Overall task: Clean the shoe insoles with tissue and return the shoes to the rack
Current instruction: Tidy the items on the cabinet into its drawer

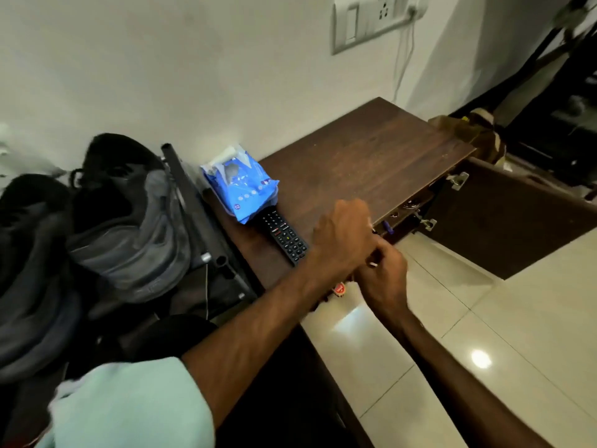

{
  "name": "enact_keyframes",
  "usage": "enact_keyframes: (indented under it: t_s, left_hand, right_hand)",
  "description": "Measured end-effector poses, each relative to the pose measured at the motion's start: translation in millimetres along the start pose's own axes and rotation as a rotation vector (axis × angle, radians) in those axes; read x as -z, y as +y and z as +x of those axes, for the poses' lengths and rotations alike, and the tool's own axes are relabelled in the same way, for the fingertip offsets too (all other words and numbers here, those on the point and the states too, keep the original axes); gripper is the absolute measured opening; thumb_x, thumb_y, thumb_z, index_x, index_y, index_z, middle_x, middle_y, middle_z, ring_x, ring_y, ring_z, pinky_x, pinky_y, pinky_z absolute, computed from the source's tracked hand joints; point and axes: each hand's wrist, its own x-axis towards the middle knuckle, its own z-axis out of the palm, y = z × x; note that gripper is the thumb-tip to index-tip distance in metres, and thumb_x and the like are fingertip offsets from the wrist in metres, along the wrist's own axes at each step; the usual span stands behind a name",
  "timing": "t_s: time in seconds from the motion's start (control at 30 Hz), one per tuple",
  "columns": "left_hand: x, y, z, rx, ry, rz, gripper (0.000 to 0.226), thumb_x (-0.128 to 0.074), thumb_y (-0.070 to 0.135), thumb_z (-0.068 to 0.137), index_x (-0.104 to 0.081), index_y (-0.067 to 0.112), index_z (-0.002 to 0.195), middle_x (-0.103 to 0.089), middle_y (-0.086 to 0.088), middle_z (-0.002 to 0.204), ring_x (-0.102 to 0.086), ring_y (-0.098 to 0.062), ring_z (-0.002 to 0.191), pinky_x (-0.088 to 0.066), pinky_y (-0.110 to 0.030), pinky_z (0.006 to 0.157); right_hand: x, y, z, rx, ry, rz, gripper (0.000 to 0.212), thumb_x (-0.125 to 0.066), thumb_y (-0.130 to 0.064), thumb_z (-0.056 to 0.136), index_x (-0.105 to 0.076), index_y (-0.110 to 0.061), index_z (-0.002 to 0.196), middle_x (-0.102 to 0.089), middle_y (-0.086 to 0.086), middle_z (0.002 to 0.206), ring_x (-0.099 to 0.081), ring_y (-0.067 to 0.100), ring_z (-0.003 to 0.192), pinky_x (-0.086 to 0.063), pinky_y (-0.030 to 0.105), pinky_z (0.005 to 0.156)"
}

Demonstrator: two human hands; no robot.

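A dark wooden counter (371, 150) runs from the centre toward the upper right of the frame, set against a pale wall that carries a switch plate (368, 22) at the top, with a white cable (403, 63) hanging from it. A black remote (286, 237) lies on the counter near its front edge, its top end tucked under the tissue pack (240, 184), a blue packet at the counter's left end, just beside the black metal rack (197, 208). Right of centre a cabinet door (517, 218) stands open over the glossy tiled floor (491, 318). The remote lies between the pack and the hands. On the rack, at the left of the frame, sits a grey shoe (129, 227) tipped on its side, and a darker shoe (29, 253), blurred, sits at the far left edge. The left hand (342, 240), on an arm with a pale teal sleeve (129, 405), hangs over the counter's front edge with its fingers curled under, back toward the camera. The right hand (384, 279) meets it from the lower right, fingers bent against the left's fingertips; whether either one pinches anything cannot be told. Both hands are well apart from the shoes and near the remote.
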Motion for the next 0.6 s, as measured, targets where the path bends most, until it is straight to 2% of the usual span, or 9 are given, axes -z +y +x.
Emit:
enact_keyframes:
  t_s: [0.07,0.17,0.23,0.3,0.33,0.4,0.43,0.5,0.6]
  left_hand:
    - [26.7,-16.1,-10.3,0.016,0.049,-0.096,0.017,-0.059,0.014,0.087,-0.075,0.015,0.082,-0.073,-0.004,0.081,-0.068,-0.020,0.076,-0.059,-0.037,0.075]
    - [45.0,-34.8,-23.8,0.088,0.126,-0.239,0.014,-0.060,0.009,0.081,-0.073,0.013,0.076,-0.074,-0.001,0.077,-0.071,-0.017,0.077,-0.060,-0.035,0.075]
    - [45.9,-41.4,-28.5,0.080,0.163,-0.264,0.014,-0.062,0.008,0.081,-0.073,0.014,0.077,-0.074,0.002,0.079,-0.070,-0.015,0.079,-0.059,-0.034,0.078]
    - [44.6,-47.2,-30.6,0.092,0.143,-0.248,0.012,-0.063,0.010,0.083,-0.074,0.016,0.080,-0.075,0.002,0.084,-0.070,-0.015,0.086,-0.058,-0.033,0.083]
    - [43.7,-49.5,-31.1,0.113,0.127,-0.241,0.011,-0.064,0.012,0.084,-0.073,0.019,0.081,-0.075,0.001,0.087,-0.070,-0.017,0.089,-0.058,-0.033,0.085]
    - [43.8,-53.8,-30.0,0.169,0.106,-0.233,0.013,-0.065,0.015,0.085,-0.067,0.026,0.078,-0.074,-0.002,0.095,-0.070,-0.021,0.094,-0.057,-0.035,0.087]
    - [44.1,-54.4,-29.5,0.193,0.103,-0.226,0.015,-0.065,0.016,0.086,-0.063,0.027,0.077,-0.074,-0.003,0.099,-0.069,-0.023,0.097,-0.057,-0.036,0.089]
    - [44.9,-54.1,-30.9,0.204,0.106,-0.184,0.010,-0.063,0.015,0.088,-0.065,0.024,0.083,-0.072,-0.007,0.105,-0.067,-0.028,0.104,-0.055,-0.037,0.092]
    - [42.6,-56.2,-30.7,0.230,0.122,-0.164,0.011,-0.061,0.018,0.091,-0.070,0.015,0.097,-0.069,-0.010,0.110,-0.063,-0.031,0.107,-0.054,-0.042,0.091]
  right_hand:
    - [-11.1,-21.2,-2.9,0.129,-0.111,-0.088,0.023,-0.080,-0.016,0.084,-0.072,-0.012,0.105,-0.073,-0.002,0.090,-0.069,0.013,0.076,-0.061,0.041,0.068]
    - [-26.3,-39.0,-5.0,0.219,-0.282,-0.212,0.030,-0.080,-0.031,0.085,-0.070,-0.013,0.107,-0.071,-0.004,0.097,-0.064,0.009,0.079,-0.056,0.029,0.070]
    - [-36.0,-44.7,-6.7,0.274,-0.330,-0.227,0.031,-0.080,-0.028,0.084,-0.068,-0.008,0.105,-0.066,-0.005,0.096,-0.060,0.006,0.080,-0.049,0.022,0.068]
    - [-44.4,-50.8,-8.4,0.327,-0.324,-0.234,0.031,-0.075,-0.029,0.082,-0.070,-0.003,0.098,-0.069,0.003,0.090,-0.061,0.006,0.079,-0.047,0.019,0.068]
    - [-47.1,-54.3,-9.5,0.343,-0.304,-0.247,0.032,-0.074,-0.026,0.079,-0.070,0.002,0.094,-0.072,0.012,0.088,-0.065,0.012,0.078,-0.049,0.023,0.067]
    - [-50.4,-58.0,-6.7,0.346,-0.298,-0.309,0.024,-0.076,-0.007,0.076,-0.069,0.011,0.089,-0.071,0.028,0.087,-0.069,0.038,0.077,-0.059,0.044,0.068]
    - [-51.1,-59.2,-2.3,0.286,-0.303,-0.340,0.021,-0.077,-0.001,0.079,-0.069,0.014,0.092,-0.069,0.031,0.093,-0.068,0.044,0.084,-0.059,0.054,0.075]
    - [-49.9,-61.1,2.4,0.177,-0.365,-0.414,0.023,-0.079,-0.008,0.083,-0.070,0.007,0.099,-0.070,0.025,0.101,-0.067,0.040,0.093,-0.055,0.054,0.083]
    - [-38.8,-49.8,11.3,0.125,-0.367,-0.476,0.033,-0.085,-0.036,0.077,-0.071,-0.014,0.095,-0.073,0.003,0.088,-0.070,0.022,0.080,-0.057,0.039,0.071]
